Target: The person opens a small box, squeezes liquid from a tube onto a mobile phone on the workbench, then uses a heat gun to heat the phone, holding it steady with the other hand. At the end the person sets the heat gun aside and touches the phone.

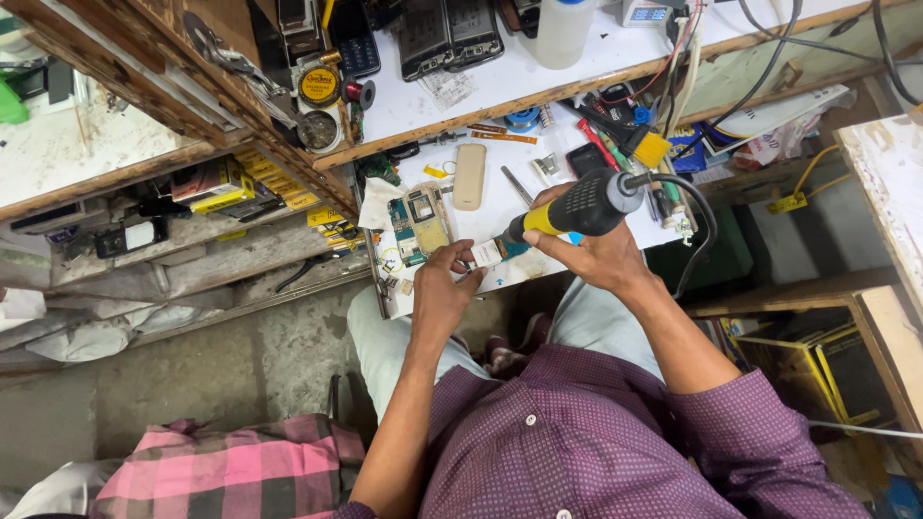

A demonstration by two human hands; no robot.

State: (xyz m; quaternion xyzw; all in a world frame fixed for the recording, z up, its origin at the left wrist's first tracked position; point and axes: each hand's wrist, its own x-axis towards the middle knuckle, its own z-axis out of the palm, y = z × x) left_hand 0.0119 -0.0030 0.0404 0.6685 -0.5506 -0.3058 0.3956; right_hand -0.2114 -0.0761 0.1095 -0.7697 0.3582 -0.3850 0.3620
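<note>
Clenched around the black-and-yellow hot-air tool [577, 207], the right hand [596, 252] is aiming its nozzle at a small white-and-teal circuit piece [488, 253], which the left hand [440, 288] is pinching at the front edge of the white desk [500, 207]. Doing this well likely means keeping the nozzle just off the part and the fingertips [465, 265] away from the heat. Just beside, 1 opened green phone board [419, 227] is lying on the desk.

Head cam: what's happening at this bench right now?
A person seated at a cluttered white workbench grips a black-and-yellow hot-air tool in the right hand, its nozzle aimed at a small white part pinched in the left hand. An opened phone circuit board and a beige phone cover lie just beyond.
</note>
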